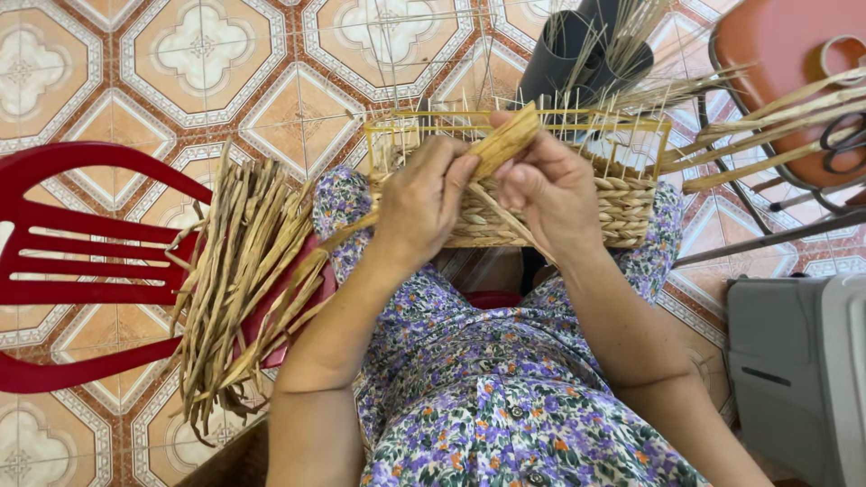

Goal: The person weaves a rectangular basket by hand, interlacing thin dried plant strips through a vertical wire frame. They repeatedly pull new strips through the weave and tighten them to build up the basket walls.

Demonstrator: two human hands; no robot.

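Note:
A half-woven straw basket [622,203] on a thin yellow wire frame rests on my knees, over my purple flowered dress. My left hand [424,203] and my right hand [546,185] meet in front of the basket. Both pinch the same flat tan straw strand [505,142], which sticks up and to the right between my fingers. The strand's long tail runs down left under my left hand. Upright wire ribs rise along the basket's rim behind my fingers.
A bundle of dried straw strands [239,289] lies on a red plastic chair [81,261] at my left. A dark roll [568,45] with loose straw stands behind the basket. More strands and scissors [843,140] lie on an orange stool at right. A grey box [798,370] sits lower right.

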